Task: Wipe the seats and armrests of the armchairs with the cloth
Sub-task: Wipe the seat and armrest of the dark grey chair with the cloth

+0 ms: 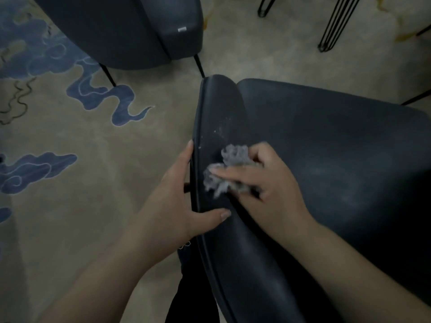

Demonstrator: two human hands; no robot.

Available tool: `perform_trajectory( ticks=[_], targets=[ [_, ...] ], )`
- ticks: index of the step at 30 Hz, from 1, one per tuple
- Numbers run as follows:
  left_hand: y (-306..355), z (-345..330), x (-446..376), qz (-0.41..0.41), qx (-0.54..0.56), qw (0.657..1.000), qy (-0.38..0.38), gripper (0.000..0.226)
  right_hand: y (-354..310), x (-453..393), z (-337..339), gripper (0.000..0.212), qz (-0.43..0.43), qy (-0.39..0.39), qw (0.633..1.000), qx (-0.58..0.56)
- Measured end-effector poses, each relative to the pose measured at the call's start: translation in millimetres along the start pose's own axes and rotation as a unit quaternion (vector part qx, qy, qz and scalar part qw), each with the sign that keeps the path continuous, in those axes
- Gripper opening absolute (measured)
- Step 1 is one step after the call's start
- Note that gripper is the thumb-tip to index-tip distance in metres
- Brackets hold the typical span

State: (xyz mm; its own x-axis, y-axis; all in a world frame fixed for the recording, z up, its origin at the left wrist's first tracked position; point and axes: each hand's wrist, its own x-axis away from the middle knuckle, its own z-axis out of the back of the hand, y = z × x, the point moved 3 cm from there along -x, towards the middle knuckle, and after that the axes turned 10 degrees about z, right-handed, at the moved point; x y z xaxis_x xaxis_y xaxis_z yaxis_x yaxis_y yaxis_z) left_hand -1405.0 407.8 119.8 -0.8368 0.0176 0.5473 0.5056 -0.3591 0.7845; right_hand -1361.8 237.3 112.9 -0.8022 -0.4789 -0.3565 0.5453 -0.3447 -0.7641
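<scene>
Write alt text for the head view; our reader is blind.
The right hand presses a grey cloth on a dark armchair's armrest, while the left hand grips the armrest's outer edge. A second armchair stands beyond on a beige carpet with blue clouds.

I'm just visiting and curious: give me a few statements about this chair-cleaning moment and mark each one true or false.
1. The right hand presses a grey cloth on the armrest. True.
2. The left hand is flat on the carpet. False: it grips the armrest's outer edge.
3. Pale specks show on the armrest beyond the cloth. True.
4. The cloth lies on the seat. False: it is on the armrest.
5. A second dark armchair stands farther away. True.
</scene>
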Motion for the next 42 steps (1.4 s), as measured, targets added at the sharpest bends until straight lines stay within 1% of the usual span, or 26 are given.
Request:
perform_trajectory(
  ticks=[2,4,6,8,10,13,15,17,19,21,23,27,30,31,33,35,36,38,40,42],
  targets=[
    [-1,4,-6,-0.001,-0.007,1.000,-0.013,0.121,1,-5,-3,0.030,-0.003,-0.001,1.000,0.012],
    [-2,7,-11,0.004,-0.002,1.000,-0.027,0.120,12,-35,-9,0.031,-0.022,0.012,0.999,0.038],
    [0,11,-17,-0.002,-0.001,1.000,-0.030,0.118,29,-74,-15,0.028,-0.057,0.042,0.996,0.055],
    [4,17,-26,-0.008,-0.008,1.000,-0.023,0.118,43,-100,-17,0.026,-0.096,0.062,0.992,0.050],
    [9,21,-36,-0.015,-0.016,0.999,-0.027,0.118,43,-96,-15,0.027,-0.109,0.056,0.992,0.021],
    [18,21,-47,-0.036,-0.035,0.998,-0.048,0.120,19,-49,-10,0.034,-0.053,0.015,0.998,0.016],
    [20,20,-50,-0.045,-0.040,0.996,-0.061,0.117,9,-26,-9,0.038,-0.042,-0.016,0.998,0.034],
    [20,20,-50,-0.045,-0.039,0.996,-0.067,0.118,15,-34,-10,0.034,-0.059,-0.020,0.996,0.058],
    [20,21,-48,-0.033,-0.029,0.996,-0.073,0.119,24,-62,-12,0.029,-0.070,-0.001,0.994,0.079],
    [20,21,-47,-0.028,-0.015,0.997,-0.073,0.111,35,-91,-11,0.025,-0.094,0.022,0.992,0.086],
    [21,21,-46,-0.024,-0.019,0.997,-0.069,0.107,38,-96,-11,0.023,-0.106,0.012,0.991,0.079],
    [21,21,-44,-0.025,-0.028,0.997,-0.069,0.120,14,-49,-9,0.033,-0.046,-0.055,0.996,0.059],
    [19,20,-40,-0.021,-0.020,0.997,-0.065,0.116,14,-33,-10,0.037,-0.030,-0.056,0.996,0.064],
    [18,19,-39,-0.014,-0.014,0.998,-0.059,0.117,20,-40,-11,0.035,-0.041,-0.038,0.997,0.056],
    [17,17,-35,-0.004,-0.001,0.999,-0.044,0.119,39,-64,-11,0.029,-0.097,0.039,0.994,0.027],
    [16,13,-32,-0.004,0.002,0.999,-0.033,0.118,62,-87,-10,0.027,-0.172,0.111,0.979,0.017],
    [15,11,-30,-0.004,0.000,1.000,-0.026,0.117,70,-93,-10,0.027,-0.204,0.127,0.971,0.001],
    [14,6,-27,0.000,-0.010,1.000,-0.008,0.117,67,-89,-9,0.028,-0.230,0.123,0.964,-0.047],
    [12,3,-24,0.003,-0.036,0.999,0.016,0.118,49,-62,-6,0.030,-0.214,0.097,0.969,-0.081],
    [12,-2,-18,0.001,-0.070,0.996,0.046,0.121,28,-19,2,0.033,-0.183,0.053,0.973,-0.127]
  ],
)
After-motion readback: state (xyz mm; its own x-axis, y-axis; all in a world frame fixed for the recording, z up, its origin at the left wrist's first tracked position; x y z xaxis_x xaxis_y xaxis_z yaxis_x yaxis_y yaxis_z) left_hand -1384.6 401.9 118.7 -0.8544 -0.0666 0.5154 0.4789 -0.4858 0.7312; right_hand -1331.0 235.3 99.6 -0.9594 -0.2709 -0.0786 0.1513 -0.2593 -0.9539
